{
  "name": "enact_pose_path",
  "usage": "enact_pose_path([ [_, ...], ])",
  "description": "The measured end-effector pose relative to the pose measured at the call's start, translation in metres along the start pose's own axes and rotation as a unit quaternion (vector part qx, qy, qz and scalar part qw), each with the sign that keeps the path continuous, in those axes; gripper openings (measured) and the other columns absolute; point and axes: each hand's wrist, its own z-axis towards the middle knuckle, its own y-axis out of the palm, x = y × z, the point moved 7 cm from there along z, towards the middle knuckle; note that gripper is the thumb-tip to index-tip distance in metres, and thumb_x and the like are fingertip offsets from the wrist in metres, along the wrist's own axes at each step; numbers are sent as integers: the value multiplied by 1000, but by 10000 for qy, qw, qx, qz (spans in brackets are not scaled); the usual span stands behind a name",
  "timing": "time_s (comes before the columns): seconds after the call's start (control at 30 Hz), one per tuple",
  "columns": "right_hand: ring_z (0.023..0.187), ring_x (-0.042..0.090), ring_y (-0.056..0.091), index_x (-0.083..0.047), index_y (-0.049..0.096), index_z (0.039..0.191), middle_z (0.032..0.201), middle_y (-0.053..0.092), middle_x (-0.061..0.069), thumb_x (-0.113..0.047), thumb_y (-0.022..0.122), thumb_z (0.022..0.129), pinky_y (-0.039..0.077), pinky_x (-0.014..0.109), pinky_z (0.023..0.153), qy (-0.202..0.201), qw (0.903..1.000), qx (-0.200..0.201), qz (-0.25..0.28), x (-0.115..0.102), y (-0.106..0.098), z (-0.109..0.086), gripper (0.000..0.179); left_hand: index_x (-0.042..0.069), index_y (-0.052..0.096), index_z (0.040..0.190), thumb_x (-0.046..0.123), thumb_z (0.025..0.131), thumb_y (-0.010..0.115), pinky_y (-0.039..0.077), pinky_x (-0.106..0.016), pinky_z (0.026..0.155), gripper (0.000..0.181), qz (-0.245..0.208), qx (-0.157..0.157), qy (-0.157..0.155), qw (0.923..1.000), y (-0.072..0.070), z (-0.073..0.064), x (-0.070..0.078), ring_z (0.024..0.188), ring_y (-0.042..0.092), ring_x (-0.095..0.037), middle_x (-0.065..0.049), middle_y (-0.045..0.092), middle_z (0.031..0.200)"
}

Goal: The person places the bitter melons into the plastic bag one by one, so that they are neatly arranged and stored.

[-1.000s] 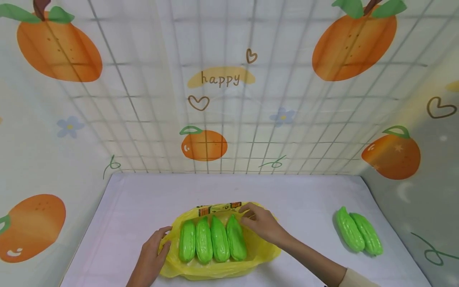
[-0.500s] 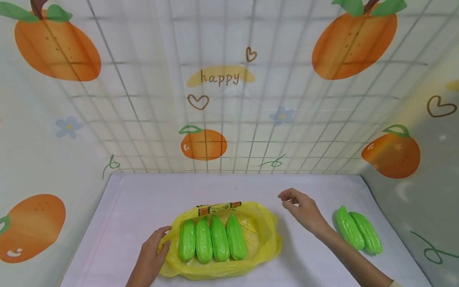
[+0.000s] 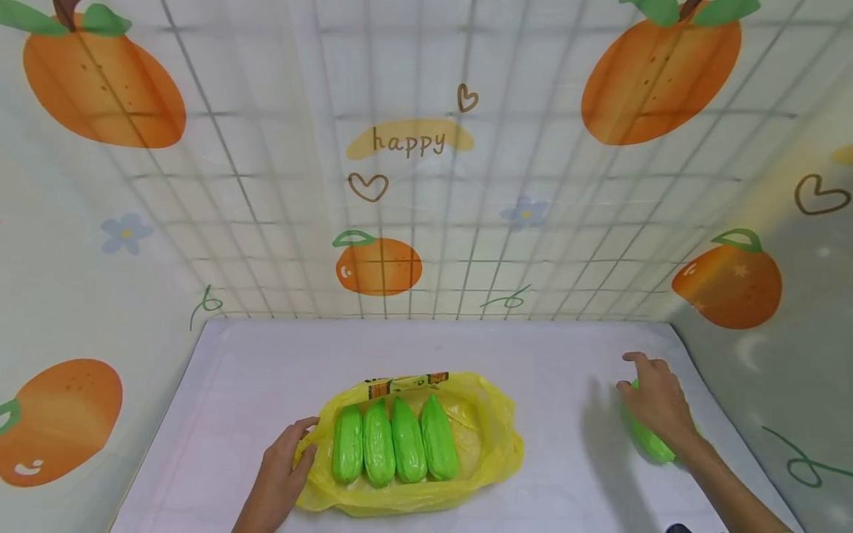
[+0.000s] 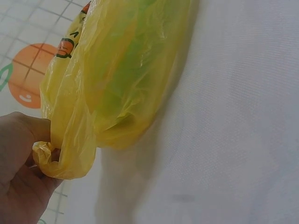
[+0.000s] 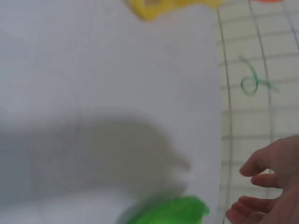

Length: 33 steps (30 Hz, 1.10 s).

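Observation:
A yellow plastic bag (image 3: 500, 451) lies spread open on the white table, with several bright green, long gourds (image 3: 378, 448) side by side in its left and middle part. My left hand (image 3: 283, 466) pinches the bag's left edge; in the left wrist view, thumb and fingers of the left hand (image 4: 23, 163) hold a rolled fold of the bag (image 4: 135, 84). At the far right, my right hand (image 3: 656, 396) hovers with parted fingers over another green gourd (image 3: 653, 446), largely covering it. The right wrist view shows the right hand (image 5: 271, 182) holding nothing, near a gourd's tip (image 5: 173, 213).
The white table (image 3: 560, 340) meets a fabric backdrop (image 3: 426, 222) printed with oranges and grid lines behind it. Side panels of the same fabric (image 3: 746, 400) stand at left and right. A small dark object (image 3: 678, 528) shows at the bottom edge.
My right hand has left the bag's right side and moved right across the table to over the loose gourds. The left hand has stayed at the bag's edge.

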Motion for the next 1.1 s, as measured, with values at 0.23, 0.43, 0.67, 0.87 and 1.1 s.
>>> enact_pose_path([
  [0.23,91,52,45,15,40,123,109,44,38,-10,50,87,39,57,65,49,9982,-391,-445,19,-2,5,45,22,48,126,12,90,57,45,-38,87,39,-1,-70,-48,10000,-2,1,-3,99,53,-12,6,56,106],
  [0.43,96,54,45,20,40,119,112,46,40,-11,49,87,39,59,73,99,9955,-747,-569,27,4,9,46,22,48,126,11,90,58,44,-40,88,39,72,-87,-74,9999,-5,1,-4,101,53,-13,4,56,108],
  [0.67,99,55,44,20,38,121,116,43,41,-13,48,88,39,60,74,117,9920,-1117,-572,36,13,13,48,21,48,126,11,90,57,44,-40,88,39,31,-40,-81,10000,-9,1,-7,102,52,-14,3,56,110],
  [0.87,92,50,49,21,37,120,114,43,42,-10,46,86,42,54,68,163,9919,-1131,-558,35,12,10,47,22,48,126,10,90,58,44,-39,88,39,-113,-15,-65,9999,-8,1,-5,99,53,-11,6,56,105],
  [1.1,90,46,50,20,41,118,113,45,41,-10,48,82,42,52,67,132,9929,-1098,-429,35,10,6,47,22,49,125,11,89,58,44,-38,88,39,-103,43,-19,9999,-8,2,-3,99,53,-11,6,56,103],
])
